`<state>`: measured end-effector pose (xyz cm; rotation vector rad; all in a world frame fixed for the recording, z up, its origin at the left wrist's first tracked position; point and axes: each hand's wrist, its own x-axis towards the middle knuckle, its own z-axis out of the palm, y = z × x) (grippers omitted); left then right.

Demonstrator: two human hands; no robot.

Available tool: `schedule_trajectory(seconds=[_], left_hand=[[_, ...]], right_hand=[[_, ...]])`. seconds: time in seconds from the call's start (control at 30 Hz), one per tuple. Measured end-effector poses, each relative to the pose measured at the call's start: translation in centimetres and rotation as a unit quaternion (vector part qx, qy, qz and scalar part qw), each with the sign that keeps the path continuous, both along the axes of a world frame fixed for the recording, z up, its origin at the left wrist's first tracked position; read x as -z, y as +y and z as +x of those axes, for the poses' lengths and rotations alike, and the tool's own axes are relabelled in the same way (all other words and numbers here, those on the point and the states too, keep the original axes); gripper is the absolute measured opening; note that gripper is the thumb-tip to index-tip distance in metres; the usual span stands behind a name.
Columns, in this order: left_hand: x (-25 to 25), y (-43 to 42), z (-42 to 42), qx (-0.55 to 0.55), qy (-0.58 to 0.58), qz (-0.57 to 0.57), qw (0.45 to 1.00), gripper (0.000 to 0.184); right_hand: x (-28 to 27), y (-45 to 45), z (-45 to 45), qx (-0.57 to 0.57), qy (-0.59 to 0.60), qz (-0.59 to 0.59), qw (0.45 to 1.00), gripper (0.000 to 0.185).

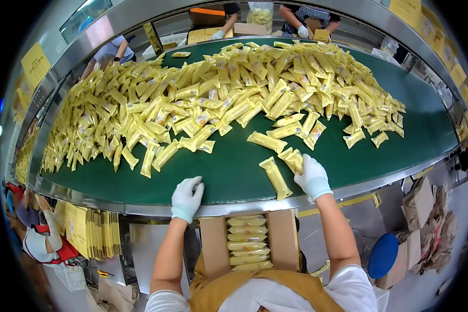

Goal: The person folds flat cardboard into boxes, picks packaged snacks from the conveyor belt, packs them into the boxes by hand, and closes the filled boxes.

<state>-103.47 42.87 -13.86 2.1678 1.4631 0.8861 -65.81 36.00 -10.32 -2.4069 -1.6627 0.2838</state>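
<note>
A broad heap of yellow wrapped snack packets (234,99) covers much of the green conveyor belt (229,174). My right hand (313,177), in a white glove, closes around some packets (292,159) near the belt's front edge. Just left of them a single packet (275,178) lies at a slant. At the near edge of the belt, my left hand (187,196), also gloved, rests with thumb and fingers apart and holds nothing. Below, between my forearms, an open cardboard box (213,243) contains a stacked column of several packets (248,242).
Across the belt, co-workers' gloved hands (302,31) show beside boxes. Flattened yellow cartons (96,234) stand at lower left, near another person (41,242). On the right are a blue stool (383,256) and crumpled brown cardboard (426,229). A metal rail (145,209) edges the belt.
</note>
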Motion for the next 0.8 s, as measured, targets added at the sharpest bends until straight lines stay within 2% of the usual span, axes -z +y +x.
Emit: schedule_trajectory(seconds=[0.07, 0.13, 0.2, 0.3, 0.4, 0.5, 0.53, 0.6, 0.63, 0.73, 0.8], left_hand=[[2.1, -0.6, -1.8, -0.074, 0.01, -0.008, 0.997, 0.022], [4.2, -0.8, -2.7, -0.107, -0.047, -0.039, 0.992, 0.024], [4.9, -0.9, -2.9, -0.09, -0.031, 0.011, 0.995, 0.026], [5.1, -1.1, -2.4, -0.09, 0.001, 0.067, 0.994, 0.027], [4.8, -1.0, -2.1, -0.118, -0.02, 0.053, 0.991, 0.022], [5.2, -0.6, -2.3, -0.117, -0.014, 0.058, 0.991, 0.019], [5.0, -0.6, -2.2, -0.117, -0.013, 0.059, 0.991, 0.019], [4.9, -0.9, -2.4, -0.118, -0.007, 0.061, 0.991, 0.018], [4.9, -0.9, -2.4, -0.119, -0.004, 0.062, 0.991, 0.017], [4.6, -0.9, -2.4, -0.119, 0.005, 0.067, 0.991, 0.017], [4.6, -1.0, -2.3, -0.117, 0.0, 0.07, 0.991, 0.017]], right_hand=[[-2.2, -0.5, -1.3, -0.033, 0.023, 0.001, 0.999, 0.036], [-1.5, 0.0, -3.5, -0.057, 0.028, -0.022, 0.998, 0.039], [1.6, 1.3, -5.8, -0.023, 0.039, -0.048, 0.998, 0.043], [1.1, 2.6, -6.8, -0.013, 0.009, -0.072, 0.997, 0.044], [1.9, 3.1, -6.5, -0.072, -0.077, -0.053, 0.993, 0.036], [4.0, 2.8, -6.1, -0.146, -0.266, 0.128, 0.944, 0.026], [4.7, 2.9, -6.0, -0.189, -0.271, 0.134, 0.934, 0.048], [4.5, 1.5, -6.5, -0.239, -0.256, 0.15, 0.924, 0.062], [2.1, 0.6, -7.2, -0.243, -0.148, 0.11, 0.952, 0.083], [2.7, -0.2, -5.5, -0.264, -0.057, 0.138, 0.953, 0.097], [1.8, 0.4, -4.3, -0.255, -0.061, 0.025, 0.965, 0.111]])
